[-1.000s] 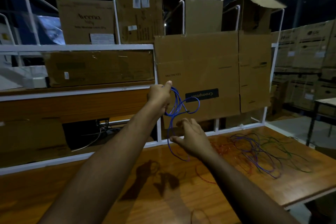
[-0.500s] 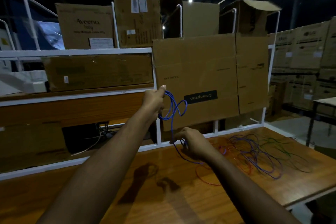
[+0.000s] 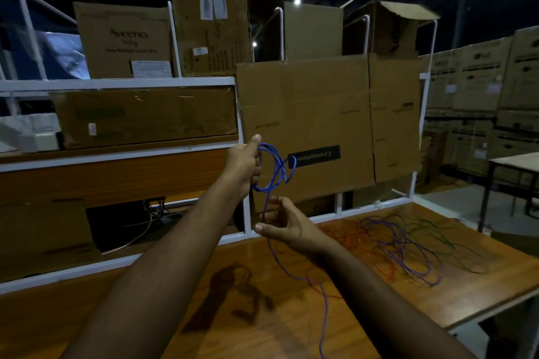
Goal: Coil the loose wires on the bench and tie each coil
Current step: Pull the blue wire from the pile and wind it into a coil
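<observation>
Item: blue wire point(image 3: 275, 167), part-coiled, held above the bench point(image 3: 481, 288).

Fingers: those of the left hand point(image 3: 243, 162) are curled round the gathered loops, thumb raised on top. The fingers point(image 3: 269, 217) of the right hand point(image 3: 287, 226), just below the coil, are loosely bent about the trailing strand; whether they pinch it or merely guide it cannot be told in the dim light.

Location: the coil hangs in front of the Crompton carton point(image 3: 306, 125). Its tail drops past the right hand, runs over the bench below the carton and leaves the bottom edge of the view, so its end is cut off.

Remaining stock: a tangle of loose wires point(image 3: 405, 245) in purple, red and green lies on the bench below and to the right of the carton. Individual strands cannot be counted.

Handling, by judgement: light, thin, limp but springy; loops likely to spring open unless gripped where they cross. Best taken at the gathered side of the coil, the tail fed through the other hand.

Not seen: any tie or band.
</observation>
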Tool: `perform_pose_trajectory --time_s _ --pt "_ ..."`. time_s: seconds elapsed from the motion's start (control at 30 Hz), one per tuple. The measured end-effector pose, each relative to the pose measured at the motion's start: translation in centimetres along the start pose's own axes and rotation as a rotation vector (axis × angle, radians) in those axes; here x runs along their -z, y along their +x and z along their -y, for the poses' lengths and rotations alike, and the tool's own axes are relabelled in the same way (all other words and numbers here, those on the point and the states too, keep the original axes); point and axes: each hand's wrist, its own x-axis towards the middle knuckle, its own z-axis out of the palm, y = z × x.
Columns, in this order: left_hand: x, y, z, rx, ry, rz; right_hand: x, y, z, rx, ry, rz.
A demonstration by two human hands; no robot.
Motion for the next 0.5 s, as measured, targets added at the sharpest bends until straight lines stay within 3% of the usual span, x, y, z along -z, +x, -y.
perform_pose_trajectory --time_s 0.13,0.27,0.4,0.5 --pt "0.2 0.1 0.5 -0.008 0.018 0.013 -0.5 0.0 0.7 0.126 0.099 -0.097" --pt "1.1 0.3 1.3 0.073 0.040 0.089 1.0 -0.1 2.4 0.162 0.130 -0.524" --pt "1.6 0.0 1.8 0.219 -0.022 0.246 3.6 0.4 3.6 0.249 -0.206 -0.808" --pt "2.1 -0.1 1.6 0.224 -0.014 0.326 5.3 0.5 3.5 0.273 -0.551 -0.982"
